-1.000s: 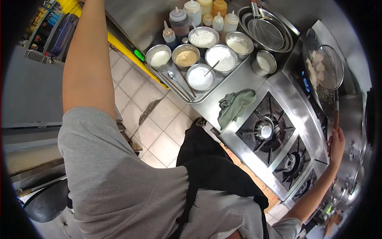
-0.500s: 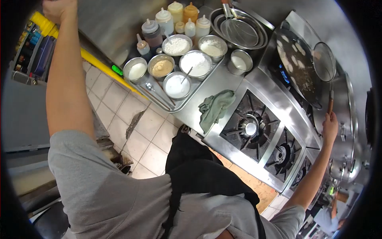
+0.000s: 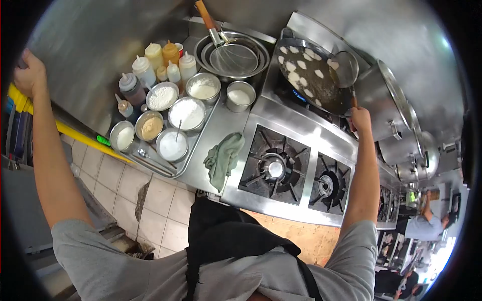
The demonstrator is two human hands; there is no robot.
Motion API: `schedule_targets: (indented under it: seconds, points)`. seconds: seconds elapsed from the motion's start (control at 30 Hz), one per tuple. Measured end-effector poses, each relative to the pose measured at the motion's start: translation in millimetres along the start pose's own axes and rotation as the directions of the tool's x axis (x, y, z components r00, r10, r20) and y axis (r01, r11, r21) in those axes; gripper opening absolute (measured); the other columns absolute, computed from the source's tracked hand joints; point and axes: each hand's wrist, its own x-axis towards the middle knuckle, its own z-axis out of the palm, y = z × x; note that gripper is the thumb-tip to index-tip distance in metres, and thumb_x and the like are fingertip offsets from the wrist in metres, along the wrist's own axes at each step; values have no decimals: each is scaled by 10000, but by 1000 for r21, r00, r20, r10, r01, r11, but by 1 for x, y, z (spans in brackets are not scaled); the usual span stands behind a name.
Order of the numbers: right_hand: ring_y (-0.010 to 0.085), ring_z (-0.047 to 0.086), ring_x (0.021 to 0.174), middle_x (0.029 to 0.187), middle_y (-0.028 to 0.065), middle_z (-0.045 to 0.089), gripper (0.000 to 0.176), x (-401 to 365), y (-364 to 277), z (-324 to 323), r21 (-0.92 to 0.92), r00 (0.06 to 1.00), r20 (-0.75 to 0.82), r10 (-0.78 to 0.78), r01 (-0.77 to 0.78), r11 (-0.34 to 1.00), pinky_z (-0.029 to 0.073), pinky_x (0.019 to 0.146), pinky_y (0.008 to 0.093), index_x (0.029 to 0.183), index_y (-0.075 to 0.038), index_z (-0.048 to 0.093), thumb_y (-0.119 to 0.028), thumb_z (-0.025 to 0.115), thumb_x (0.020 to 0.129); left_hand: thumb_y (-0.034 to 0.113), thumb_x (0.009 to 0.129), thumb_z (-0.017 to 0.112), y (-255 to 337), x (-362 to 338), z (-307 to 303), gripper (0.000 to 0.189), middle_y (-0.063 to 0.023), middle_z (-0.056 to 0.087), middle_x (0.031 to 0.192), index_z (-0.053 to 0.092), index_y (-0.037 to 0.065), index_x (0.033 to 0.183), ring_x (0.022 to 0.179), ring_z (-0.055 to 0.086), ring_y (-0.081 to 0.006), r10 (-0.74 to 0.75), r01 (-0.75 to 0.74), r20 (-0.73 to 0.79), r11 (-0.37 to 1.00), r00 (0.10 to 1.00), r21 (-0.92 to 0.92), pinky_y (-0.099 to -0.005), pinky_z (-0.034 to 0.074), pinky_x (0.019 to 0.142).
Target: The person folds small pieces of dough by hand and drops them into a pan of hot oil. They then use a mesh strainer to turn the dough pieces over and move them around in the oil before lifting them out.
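Note:
My right hand (image 3: pixel 360 120) is closed around the wooden handle of a round mesh skimmer (image 3: pixel 346 70). The skimmer's mesh is at the right rim of a wide wok (image 3: pixel 321 93) of dark oil, where several pale pieces of food (image 3: pixel 302 64) float. Blue flame shows under the wok. Far to the left, my left hand (image 3: pixel 31 75) is raised with curled fingers at the end of the steel wall panel, above a yellow bar (image 3: pixel 85 133). What it grips is hidden at the picture's edge.
A metal tray (image 3: pixel 198 145) holds several bowls of powder and liquid, with squeeze bottles (image 3: pixel 144 70) behind. Strainers (image 3: pixel 233 57) sit in nested bowls. A green cloth (image 3: pixel 223 158) lies beside a burner (image 3: pixel 274 169). Large pots (image 3: pixel 386 100) stand right. Another person (image 3: pixel 422 226) is far right.
The view has swung right, bringing the whole wok into sight. The skimmer has moved from beyond the wok's right side to over its rim. My left hand stays raised at far left.

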Motion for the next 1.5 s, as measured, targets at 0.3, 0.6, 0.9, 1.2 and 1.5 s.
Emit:
schedule_targets:
  seconds: [0.3, 0.6, 0.9, 1.2, 1.5]
  points:
    - [188, 445, 339, 592, 86, 529, 214, -14, -42, 33, 92, 992, 123, 23, -35, 995, 343, 318, 364, 987, 4, 598, -171, 557, 870, 584, 870, 545, 11, -3, -9, 729, -251, 600, 1251, 585, -36, 1252, 1171, 558, -411, 37, -37, -22, 999, 999, -7, -453, 431, 996]
    - [342, 673, 838, 892, 181, 686, 286, -56, -65, 16, -484, 926, 26, -377, 341, 806, 506, 775, 450, 1013, -56, 652, -263, 540, 848, 581, 884, 533, 21, -5, -15, 728, -246, 597, 1262, 573, -32, 1274, 1180, 554, -407, 29, -30, -20, 998, 999, -54, -447, 425, 1010]
    - [376, 646, 920, 940, 184, 685, 240, -81, -57, -1, -631, 921, 59, -385, 333, 701, 494, 819, 481, 984, -63, 640, -242, 537, 861, 582, 880, 538, 16, -4, -11, 714, -235, 597, 1269, 581, -12, 1274, 1180, 560, -399, 22, -22, 5, 1000, 1000, -19, -447, 434, 997]
    - [377, 646, 913, 945, 188, 683, 277, -88, -58, -22, -544, 929, -88, -360, 258, 798, 491, 809, 482, 1033, -73, 646, -265, 532, 870, 596, 878, 530, -2, 2, 1, 734, -239, 602, 1259, 583, -24, 1266, 1176, 562, -398, 64, -64, -19, 998, 998, 3, -445, 438, 990]
    - [393, 630, 834, 847, 213, 653, 290, -109, -56, -20, -244, 955, 34, -296, 295, 924, 476, 743, 459, 1018, -52, 649, -280, 557, 865, 622, 853, 539, 10, -4, -7, 753, -253, 634, 1176, 613, -45, 1194, 1103, 590, -414, 54, -54, -41, 998, 998, -12, -455, 458, 950]
